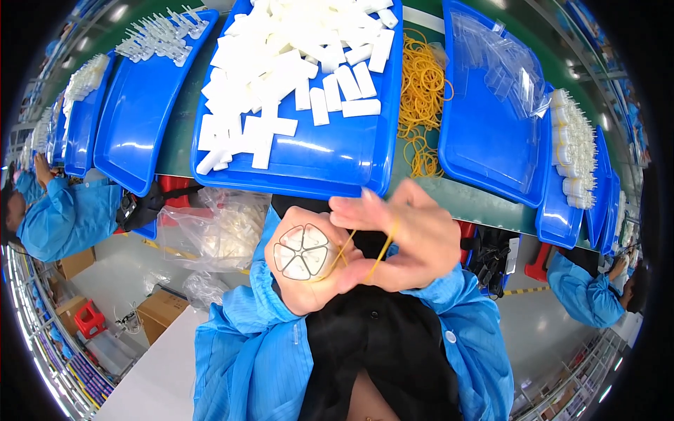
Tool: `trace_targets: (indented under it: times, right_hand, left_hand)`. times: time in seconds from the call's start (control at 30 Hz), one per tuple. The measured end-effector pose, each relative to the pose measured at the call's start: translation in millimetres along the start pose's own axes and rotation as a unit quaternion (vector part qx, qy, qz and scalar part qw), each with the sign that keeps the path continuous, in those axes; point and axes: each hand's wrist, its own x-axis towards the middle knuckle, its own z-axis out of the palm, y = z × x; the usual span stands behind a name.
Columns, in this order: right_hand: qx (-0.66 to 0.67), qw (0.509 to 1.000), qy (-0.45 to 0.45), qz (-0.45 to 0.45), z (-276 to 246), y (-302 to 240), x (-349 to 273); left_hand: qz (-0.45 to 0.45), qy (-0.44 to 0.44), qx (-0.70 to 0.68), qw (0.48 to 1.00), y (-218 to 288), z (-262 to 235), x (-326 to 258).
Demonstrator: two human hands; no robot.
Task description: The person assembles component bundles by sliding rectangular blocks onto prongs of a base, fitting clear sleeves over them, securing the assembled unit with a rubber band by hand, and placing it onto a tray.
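Note:
My left hand (295, 295) is wrapped round a round bundle (304, 252) of several white wedge-shaped pieces. Its end faces up, each wedge outlined in a dark line. To the right of it, my right hand (414, 242) holds a yellow rubber band (382, 258) stretched between spread thumb and fingers. One side of the band runs to the edge of the bundle; whether it passes round the back is hidden. Both hands are in front of my chest, just short of the table edge.
A blue tray (295, 184) of white blocks (263, 63) lies ahead. Right of it are loose yellow rubber bands (421, 84) and a blue tray (484, 151) with clear plastic pieces (502, 63). Another tray (133, 133) holds white pronged parts (161, 38). Co-workers (70, 203) sit at both sides.

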Motion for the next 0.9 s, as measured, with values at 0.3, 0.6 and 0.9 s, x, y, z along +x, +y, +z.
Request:
trace_targets:
  times: [0.3, 0.6, 0.9]
  right_hand:
    - [-0.065, 0.995, -0.038, 0.069, -1.0, -9.1, -3.3]
    - [-0.126, 0.985, -0.117, 0.022, -7.0, -12.0, 1.7]
    - [-0.099, 0.981, -0.153, 0.058, -9.9, -15.3, 7.8]
  left_hand:
    - [0.025, -0.001, 0.135, 0.991, -10.1, -1.4, 12.4]
    - [0.176, -0.093, 0.318, 0.927, -13.9, -7.0, 18.1]
    - [0.07, -0.122, 0.232, 0.962, -19.9, -10.1, 8.6]
